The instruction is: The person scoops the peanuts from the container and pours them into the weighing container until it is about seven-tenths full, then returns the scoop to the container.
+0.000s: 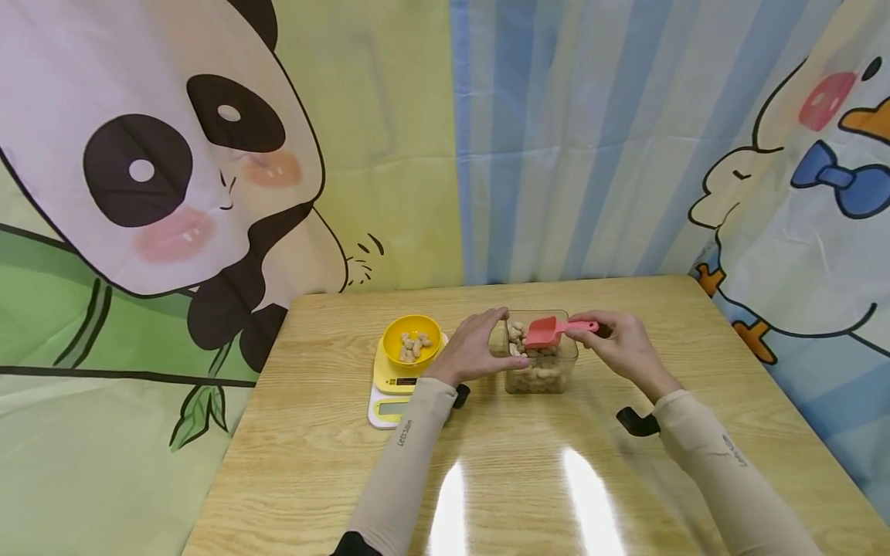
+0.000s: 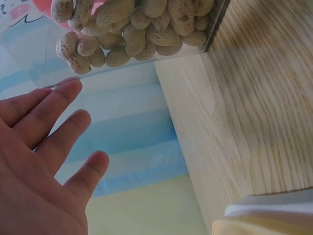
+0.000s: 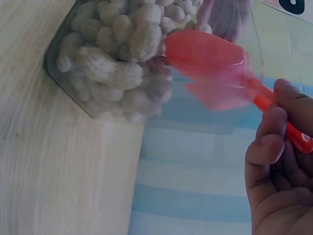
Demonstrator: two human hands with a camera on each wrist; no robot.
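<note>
A clear plastic container [image 1: 569,363] of unshelled peanuts [image 3: 105,68] stands on the table. My right hand [image 1: 619,344] pinches the handle of a small pinkish-red scoop [image 1: 542,333] between thumb and fingers. The scoop's blade is at the container's opening, over the peanuts; whether anything lies in it cannot be made out. At the container's left side, my left hand [image 1: 473,351] has its thumb and fingers spread, with fingertips at the container's rim and wall. Left of that hand, a yellow bowl [image 1: 393,340] with several peanuts sits on a yellow and white kitchen scale [image 1: 379,378].
The wooden table [image 1: 313,463] ends at the back against a blue-striped and yellow curtain [image 1: 542,154] with cartoon animals. My left forearm passes close to the scale's right edge. A black strap end [image 1: 636,422] juts from the right wrist.
</note>
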